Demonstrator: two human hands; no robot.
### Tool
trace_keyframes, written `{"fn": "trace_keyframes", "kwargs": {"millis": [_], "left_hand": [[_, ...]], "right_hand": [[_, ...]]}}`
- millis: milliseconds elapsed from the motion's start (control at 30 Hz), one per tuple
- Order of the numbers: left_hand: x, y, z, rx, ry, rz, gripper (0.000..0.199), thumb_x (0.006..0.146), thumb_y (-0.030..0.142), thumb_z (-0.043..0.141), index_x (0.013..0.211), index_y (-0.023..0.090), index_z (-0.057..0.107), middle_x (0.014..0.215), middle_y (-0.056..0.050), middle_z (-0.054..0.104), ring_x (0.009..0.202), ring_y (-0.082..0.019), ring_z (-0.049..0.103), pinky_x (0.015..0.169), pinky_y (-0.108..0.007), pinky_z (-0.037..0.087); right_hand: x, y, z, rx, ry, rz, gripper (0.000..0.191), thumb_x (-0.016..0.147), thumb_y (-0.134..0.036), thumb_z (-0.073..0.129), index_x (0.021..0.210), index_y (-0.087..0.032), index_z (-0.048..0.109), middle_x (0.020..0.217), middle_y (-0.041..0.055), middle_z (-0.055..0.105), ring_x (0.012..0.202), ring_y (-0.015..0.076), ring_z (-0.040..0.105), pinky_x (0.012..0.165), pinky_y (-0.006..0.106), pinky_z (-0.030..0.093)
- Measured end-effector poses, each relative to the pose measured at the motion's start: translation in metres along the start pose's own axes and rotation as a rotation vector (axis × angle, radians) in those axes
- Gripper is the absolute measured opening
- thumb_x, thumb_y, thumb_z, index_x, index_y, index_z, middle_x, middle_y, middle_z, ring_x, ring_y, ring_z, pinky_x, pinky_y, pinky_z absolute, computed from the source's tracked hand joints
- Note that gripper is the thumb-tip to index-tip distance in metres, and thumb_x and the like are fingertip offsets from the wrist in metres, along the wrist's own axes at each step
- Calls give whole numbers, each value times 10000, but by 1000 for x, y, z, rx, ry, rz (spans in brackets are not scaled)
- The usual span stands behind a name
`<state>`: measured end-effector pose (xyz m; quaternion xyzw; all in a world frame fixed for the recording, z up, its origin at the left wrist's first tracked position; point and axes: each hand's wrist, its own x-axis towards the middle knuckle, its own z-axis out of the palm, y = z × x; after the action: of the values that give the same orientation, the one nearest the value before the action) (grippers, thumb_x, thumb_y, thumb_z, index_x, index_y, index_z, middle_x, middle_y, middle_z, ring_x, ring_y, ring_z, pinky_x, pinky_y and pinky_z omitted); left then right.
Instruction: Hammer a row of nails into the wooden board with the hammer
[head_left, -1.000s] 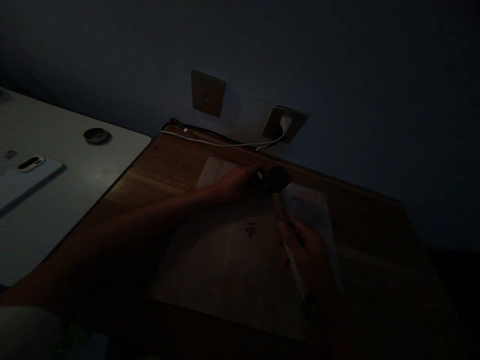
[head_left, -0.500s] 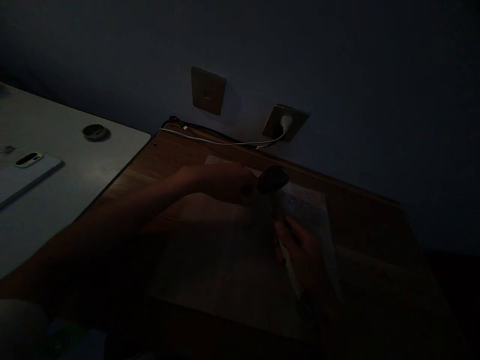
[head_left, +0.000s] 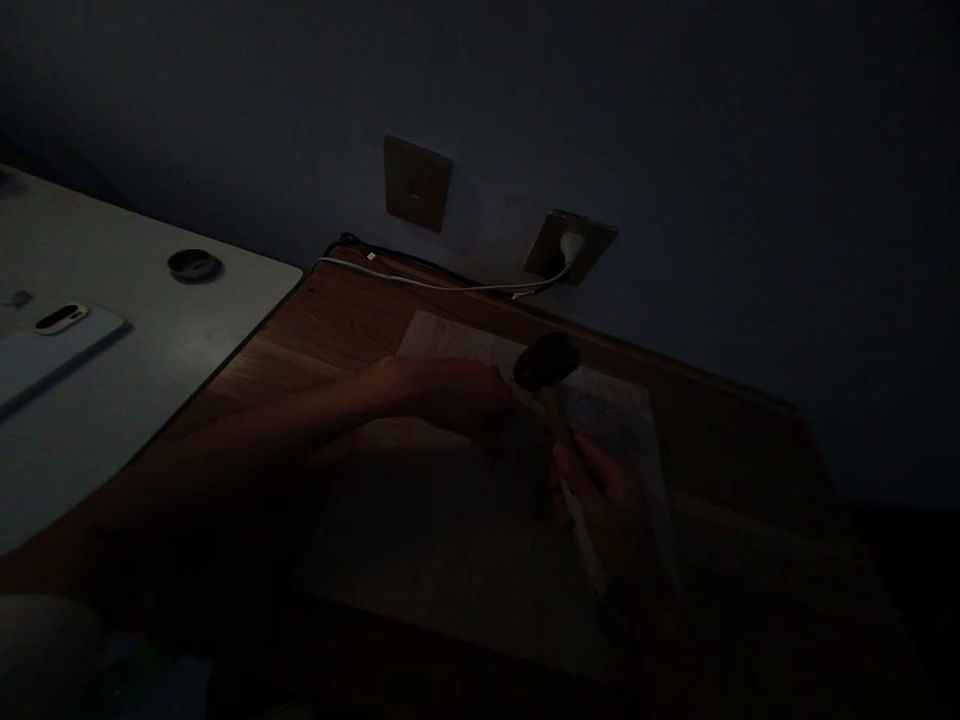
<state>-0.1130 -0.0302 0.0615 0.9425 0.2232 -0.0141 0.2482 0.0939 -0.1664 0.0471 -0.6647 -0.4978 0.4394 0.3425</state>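
Note:
The scene is very dark. My right hand (head_left: pixel 607 500) is wrapped round the pale handle of a mallet (head_left: pixel 547 362), whose dark, rounded head points away from me. Its head is raised above a pale flat board (head_left: pixel 450 332), close to my left hand (head_left: pixel 465 393). The left fingers are curled together over the board; whatever they hold, if anything, is lost in shadow. Small shiny bits (head_left: pixel 585 399) lie on the board just right of the mallet head.
A brown wooden table (head_left: pixel 277 350) bears the board. To the left, a white table (head_left: pixel 247 290) holds a phone (head_left: pixel 82 335) and a small round dark container (head_left: pixel 193 265). Cables (head_left: pixel 450 287) run along the wall to a plugged socket (head_left: pixel 574 245); another wall plate (head_left: pixel 417 183) is beside it.
My left hand has come down the board toward me, a little away from the mallet head. The right hand and mallet have barely moved.

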Motion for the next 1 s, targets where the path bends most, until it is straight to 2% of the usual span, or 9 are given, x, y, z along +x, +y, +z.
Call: {"fn": "trace_keyframes", "kwargs": {"millis": [133, 233, 400, 733, 1000], "left_hand": [[-6, -22, -14, -58, 77, -92, 94, 781, 125, 709, 797, 215, 731, 720, 16, 723, 596, -135, 604, 559, -251, 376], [-7, -37, -20, -101, 188, -115, 130, 785, 114, 672, 840, 211, 740, 749, 25, 734, 641, -119, 633, 598, -225, 400], [3, -46, -12, -97, 345, -129, 213, 780, 62, 638, 883, 188, 774, 839, -9, 771, 734, -143, 681, 698, -235, 456], [16, -69, 13, -194, 473, 17, 274, 849, 45, 643, 1004, 185, 822, 1005, -57, 814, 867, -167, 750, 831, -253, 540], [18, -71, 22, -294, 454, 21, 298, 817, 57, 648, 1023, 192, 816, 1035, -36, 819, 905, -157, 754, 824, -239, 539]], "right_hand": [[-2, -1, 0, 9, 1, 3, 465, 893, -668, 633, 738, -236, 559, 525, -58, 511, 382, 101, 473, 381, 234, 369], [-2, 1, 0, 18, 26, 5, 444, 886, -652, 642, 778, -226, 578, 583, -56, 535, 394, 91, 476, 375, 226, 372], [-2, -1, 0, -1, -4, 17, 446, 877, -655, 627, 814, -214, 604, 596, -55, 534, 407, 93, 493, 387, 226, 395], [-2, -3, 0, 27, -4, 52, 463, 849, -678, 650, 807, -220, 602, 621, -49, 546, 407, 94, 490, 383, 238, 391], [-1, 0, 0, 43, 3, 51, 469, 841, -681, 666, 789, -221, 595, 633, -44, 554, 412, 93, 488, 378, 235, 391]]}}
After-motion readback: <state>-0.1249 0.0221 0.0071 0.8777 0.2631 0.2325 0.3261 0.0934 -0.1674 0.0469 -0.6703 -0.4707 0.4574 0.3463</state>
